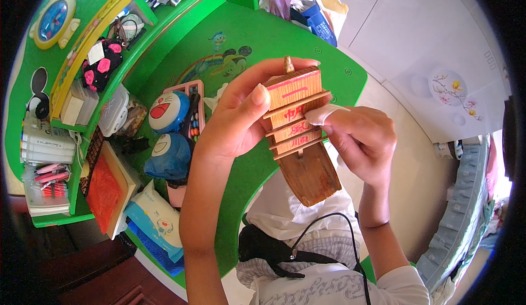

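A small wooden model sailboat [309, 173] is held up in front of me over the edge of the green desk. Its sail [295, 98] is slatted, with crossbars and red painted characters, and the brown hull hangs below. My left hand [241, 113] is closed around the far and left side of the sail, with the thumb at its left edge. My right hand [361, 140] pinches a white cloth-like scrap [324, 114], perhaps tissue, against the right side of the sail; the fingertips are partly hidden behind it.
On the green desk [246, 168] to the left stand blue cartoon figures [169, 111], a wipes packet [156, 217] and a red-covered board [105, 194]. A crowded shelf [82, 107] runs along the far left. Bags [307, 9] sit at the back; a blue ruffled cover [455, 212] is at right.
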A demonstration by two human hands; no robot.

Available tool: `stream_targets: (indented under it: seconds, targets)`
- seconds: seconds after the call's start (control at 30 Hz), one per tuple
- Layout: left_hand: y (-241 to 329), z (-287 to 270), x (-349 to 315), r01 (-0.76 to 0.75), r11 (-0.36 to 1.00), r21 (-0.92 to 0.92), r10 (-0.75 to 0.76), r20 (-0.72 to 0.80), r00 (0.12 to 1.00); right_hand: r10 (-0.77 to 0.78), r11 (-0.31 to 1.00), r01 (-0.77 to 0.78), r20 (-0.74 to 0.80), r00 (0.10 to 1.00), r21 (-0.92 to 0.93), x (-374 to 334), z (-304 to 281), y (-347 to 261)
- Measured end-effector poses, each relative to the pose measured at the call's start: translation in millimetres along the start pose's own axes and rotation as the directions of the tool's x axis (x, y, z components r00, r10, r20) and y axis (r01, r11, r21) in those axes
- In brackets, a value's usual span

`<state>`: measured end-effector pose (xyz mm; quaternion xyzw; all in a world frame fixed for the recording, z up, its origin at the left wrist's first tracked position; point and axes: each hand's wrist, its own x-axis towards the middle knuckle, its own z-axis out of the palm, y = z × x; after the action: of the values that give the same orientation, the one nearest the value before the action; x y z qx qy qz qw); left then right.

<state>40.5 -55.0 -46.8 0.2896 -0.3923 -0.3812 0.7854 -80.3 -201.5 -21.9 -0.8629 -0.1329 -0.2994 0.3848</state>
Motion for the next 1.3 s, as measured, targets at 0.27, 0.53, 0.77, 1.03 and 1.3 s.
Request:
stream_targets:
  seconds: [0.27, 0.53, 0.77, 1.03, 1.3]
  targets:
    - [1, 4, 1, 0.079, 0.990, 0.115, -0.063, -0.140, 0.988, -0.068, 0.992, 0.065, -0.022, 0.997, -0.106, 2, 4, -4]
    - [1, 1, -1, 0.042, 0.998, 0.051, -0.037, -0.104, 0.994, -0.070, 0.993, 0.068, -0.010, 0.998, -0.101, 5, 5, -6]
    - [2, -3, 1, 0.004, 0.998, 0.068, -0.004, 0.005, 1.000, 0.029, 0.999, -0.031, -0.051, 0.998, -0.033, 0, -2, -2]
    - [1, 6, 2, 0.057, 0.992, 0.115, -0.050, -0.065, 0.997, 0.005, 1.000, -0.005, -0.074, 0.997, 0.003, 2, -6, -8]
    - [-1, 9, 0, 0.071, 0.991, 0.115, -0.052, -0.160, 0.986, -0.107, 0.987, 0.112, 0.052, 0.993, -0.115, 9, 13, -15]
